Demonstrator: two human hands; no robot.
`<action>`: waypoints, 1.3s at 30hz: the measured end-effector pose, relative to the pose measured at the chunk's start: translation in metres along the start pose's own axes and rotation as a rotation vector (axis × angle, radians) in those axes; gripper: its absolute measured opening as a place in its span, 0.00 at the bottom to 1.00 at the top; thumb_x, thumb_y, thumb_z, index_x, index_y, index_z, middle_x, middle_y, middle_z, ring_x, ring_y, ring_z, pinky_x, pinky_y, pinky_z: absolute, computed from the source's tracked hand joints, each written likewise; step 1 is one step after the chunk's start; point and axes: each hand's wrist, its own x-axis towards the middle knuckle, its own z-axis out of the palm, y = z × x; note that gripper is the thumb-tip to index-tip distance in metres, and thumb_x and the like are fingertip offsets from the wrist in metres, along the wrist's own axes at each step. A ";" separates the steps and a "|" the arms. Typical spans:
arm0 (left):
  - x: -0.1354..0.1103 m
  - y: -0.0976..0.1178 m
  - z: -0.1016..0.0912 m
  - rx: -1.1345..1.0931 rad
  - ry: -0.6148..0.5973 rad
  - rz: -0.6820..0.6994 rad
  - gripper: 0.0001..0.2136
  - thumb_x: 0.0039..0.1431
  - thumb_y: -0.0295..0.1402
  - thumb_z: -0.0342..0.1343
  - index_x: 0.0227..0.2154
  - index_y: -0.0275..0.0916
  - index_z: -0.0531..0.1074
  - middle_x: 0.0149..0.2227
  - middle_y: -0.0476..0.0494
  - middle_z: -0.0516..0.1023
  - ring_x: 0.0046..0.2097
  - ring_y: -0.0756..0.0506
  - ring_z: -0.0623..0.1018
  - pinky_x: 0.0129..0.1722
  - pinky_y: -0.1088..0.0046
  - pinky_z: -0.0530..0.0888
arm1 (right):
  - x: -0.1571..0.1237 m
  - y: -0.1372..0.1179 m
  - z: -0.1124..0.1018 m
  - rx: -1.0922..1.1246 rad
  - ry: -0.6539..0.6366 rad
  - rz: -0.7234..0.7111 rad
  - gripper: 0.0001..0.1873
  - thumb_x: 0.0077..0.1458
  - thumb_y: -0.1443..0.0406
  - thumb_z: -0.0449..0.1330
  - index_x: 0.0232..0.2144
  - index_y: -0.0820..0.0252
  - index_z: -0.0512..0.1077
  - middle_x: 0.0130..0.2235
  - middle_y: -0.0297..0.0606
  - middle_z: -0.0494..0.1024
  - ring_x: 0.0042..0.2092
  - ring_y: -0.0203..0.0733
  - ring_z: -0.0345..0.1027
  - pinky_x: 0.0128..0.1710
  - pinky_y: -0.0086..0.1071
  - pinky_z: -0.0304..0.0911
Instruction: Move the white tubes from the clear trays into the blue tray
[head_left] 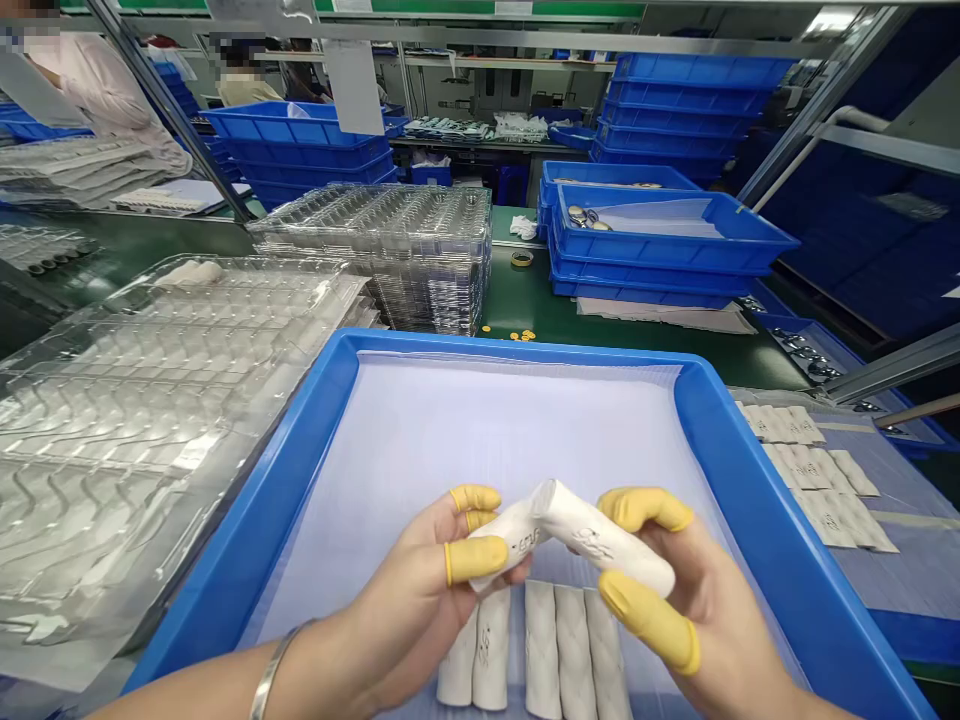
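My left hand, with yellow finger cots and a bracelet at the wrist, pinches a white wrapped roll that has dark handwriting on it. Thumb and forefinger of my right hand, also in yellow cots, grip a second white wrapped roll with writing. The two rolls meet at their upper ends in a shallow peak above a blue tray. More white rolls lie side by side on the tray's pale lining sheet, partly hidden beneath my hands. What the wrapping contains is hidden.
Clear plastic blister trays lie at the left, and a tall stack of them stands behind. Blue bins holding shiny round parts are at the back right. More wrapped rolls lie at right. Several small yellow pieces dot the green bench.
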 end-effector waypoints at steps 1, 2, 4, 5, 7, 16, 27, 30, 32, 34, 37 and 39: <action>0.000 -0.002 0.001 -0.019 -0.023 -0.009 0.17 0.48 0.28 0.62 0.41 0.37 0.65 0.35 0.45 0.73 0.36 0.48 0.72 0.44 0.67 0.66 | 0.002 0.002 0.002 0.015 0.001 0.027 0.12 0.56 0.58 0.68 0.36 0.51 0.68 0.34 0.30 0.68 0.35 0.40 0.62 0.34 0.27 0.63; -0.001 -0.003 0.001 -0.016 -0.052 -0.011 0.18 0.50 0.29 0.62 0.44 0.36 0.65 0.35 0.45 0.73 0.36 0.48 0.72 0.44 0.67 0.66 | 0.004 0.005 0.004 0.027 -0.002 0.049 0.13 0.55 0.57 0.69 0.35 0.52 0.68 0.34 0.31 0.69 0.35 0.40 0.63 0.35 0.28 0.63; -0.002 -0.005 0.001 0.030 -0.107 0.016 0.18 0.52 0.32 0.62 0.45 0.37 0.66 0.36 0.45 0.73 0.38 0.47 0.72 0.43 0.68 0.67 | 0.008 0.007 0.007 0.026 -0.030 0.104 0.15 0.52 0.56 0.70 0.33 0.53 0.69 0.34 0.32 0.72 0.37 0.43 0.65 0.38 0.32 0.63; -0.003 -0.006 0.001 0.063 -0.126 0.043 0.18 0.53 0.32 0.62 0.46 0.37 0.66 0.37 0.44 0.72 0.40 0.47 0.72 0.43 0.68 0.67 | 0.009 0.008 0.008 0.015 -0.058 0.128 0.15 0.52 0.55 0.70 0.34 0.54 0.70 0.34 0.33 0.72 0.38 0.44 0.65 0.40 0.34 0.62; -0.004 -0.007 -0.001 0.130 -0.145 0.107 0.20 0.54 0.34 0.62 0.48 0.40 0.65 0.42 0.43 0.72 0.45 0.45 0.71 0.46 0.66 0.67 | 0.009 0.008 0.009 -0.007 -0.118 0.158 0.16 0.52 0.53 0.70 0.35 0.53 0.72 0.37 0.35 0.74 0.40 0.46 0.66 0.43 0.37 0.62; -0.009 -0.022 -0.012 0.165 -0.218 0.217 0.35 0.54 0.38 0.63 0.61 0.54 0.51 0.48 0.39 0.67 0.49 0.40 0.69 0.40 0.62 0.74 | -0.004 0.007 0.003 0.137 -0.183 0.261 0.37 0.50 0.51 0.72 0.57 0.39 0.59 0.40 0.35 0.74 0.38 0.45 0.69 0.41 0.42 0.66; -0.009 -0.019 -0.016 0.107 -0.381 0.151 0.30 0.56 0.34 0.62 0.58 0.61 0.57 0.52 0.43 0.68 0.35 0.51 0.76 0.40 0.65 0.73 | -0.005 -0.001 0.004 0.318 -0.257 0.354 0.36 0.54 0.57 0.72 0.58 0.38 0.57 0.46 0.38 0.69 0.35 0.42 0.72 0.31 0.33 0.69; -0.007 -0.020 -0.015 0.097 -0.355 0.159 0.30 0.53 0.34 0.65 0.57 0.59 0.61 0.50 0.43 0.70 0.47 0.44 0.74 0.41 0.67 0.74 | -0.007 0.000 0.003 0.349 -0.281 0.377 0.36 0.55 0.57 0.71 0.59 0.36 0.57 0.45 0.37 0.66 0.33 0.42 0.73 0.28 0.32 0.68; -0.007 -0.019 -0.013 0.100 -0.338 0.149 0.30 0.52 0.35 0.66 0.56 0.58 0.62 0.50 0.42 0.70 0.53 0.41 0.70 0.41 0.67 0.74 | -0.008 0.000 0.003 0.378 -0.297 0.375 0.35 0.55 0.57 0.70 0.59 0.36 0.57 0.44 0.36 0.67 0.34 0.43 0.73 0.32 0.36 0.68; -0.008 -0.018 -0.012 0.105 -0.324 0.148 0.30 0.52 0.35 0.66 0.56 0.58 0.62 0.51 0.42 0.70 0.53 0.41 0.69 0.41 0.67 0.74 | -0.009 0.001 0.003 0.404 -0.304 0.362 0.35 0.56 0.58 0.70 0.59 0.36 0.57 0.43 0.35 0.68 0.34 0.42 0.72 0.36 0.40 0.68; -0.009 -0.017 -0.014 0.125 -0.300 0.204 0.29 0.52 0.35 0.65 0.56 0.58 0.63 0.48 0.44 0.72 0.49 0.44 0.71 0.45 0.64 0.73 | -0.007 0.000 0.004 0.428 -0.299 0.330 0.34 0.56 0.59 0.70 0.58 0.35 0.57 0.43 0.34 0.69 0.35 0.41 0.71 0.39 0.41 0.67; -0.009 -0.016 -0.014 0.138 -0.291 0.228 0.27 0.53 0.35 0.65 0.55 0.57 0.64 0.47 0.45 0.73 0.48 0.44 0.72 0.47 0.62 0.72 | -0.006 -0.001 0.004 0.420 -0.298 0.313 0.33 0.57 0.58 0.69 0.58 0.34 0.58 0.44 0.34 0.69 0.37 0.43 0.71 0.38 0.40 0.67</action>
